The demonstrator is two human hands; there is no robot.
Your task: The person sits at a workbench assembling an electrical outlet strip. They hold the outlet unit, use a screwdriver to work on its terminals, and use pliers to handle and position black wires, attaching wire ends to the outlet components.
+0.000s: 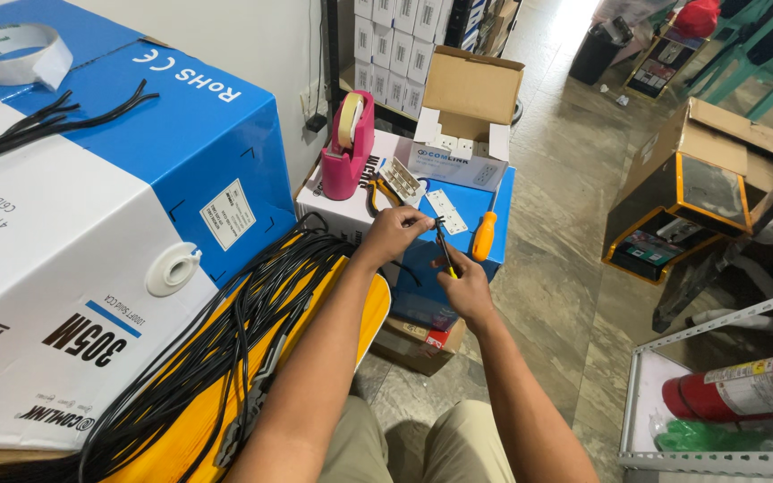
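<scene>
Hands: we count two, the left hand (394, 231) and the right hand (467, 284).
Pink tape dispensers (348, 148): we see one.
Orange-handled screwdrivers (485, 234): one.
Loose tape rolls (16, 54): one.
Red fire extinguishers (744, 388): one.
Large blue-and-white cable cartons (118, 206): one.
Open cardboard boxes (469, 100): we count one near us.
Black cables (225, 340): too many for us to count.

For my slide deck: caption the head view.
Two hands, left and right, work a small tool beside black cables and a tape dispenser.
</scene>
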